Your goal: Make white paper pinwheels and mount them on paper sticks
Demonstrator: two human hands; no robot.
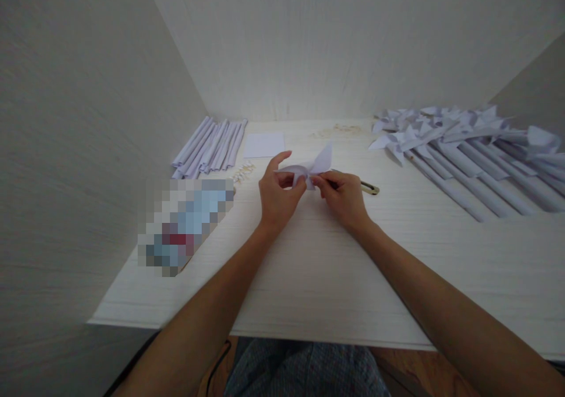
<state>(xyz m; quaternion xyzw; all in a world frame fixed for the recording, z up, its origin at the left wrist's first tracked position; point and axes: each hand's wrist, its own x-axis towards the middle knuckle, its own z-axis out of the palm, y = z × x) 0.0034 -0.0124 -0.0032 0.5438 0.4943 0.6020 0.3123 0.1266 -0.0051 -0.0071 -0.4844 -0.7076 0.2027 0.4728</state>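
Note:
A white paper pinwheel head [321,159] is held up above the middle of the table, its blades curling outward. My left hand [281,194] grips it from the left with thumb and fingers, the index finger raised behind. On the other side, my right hand [343,197] pinches close to the pinwheel's centre; anything small between those fingertips is hidden. A utility knife [369,189] lies on the table behind my right hand, its middle covered by that hand.
Rolled paper tubes [212,144] lie at the back left beside a white paper sheet [265,144] and small pale pieces [242,173]. A pixelated flat object [189,226] is front left. Finished pinwheels on sticks [468,150] are piled right. Walls [282,44] close the back and sides.

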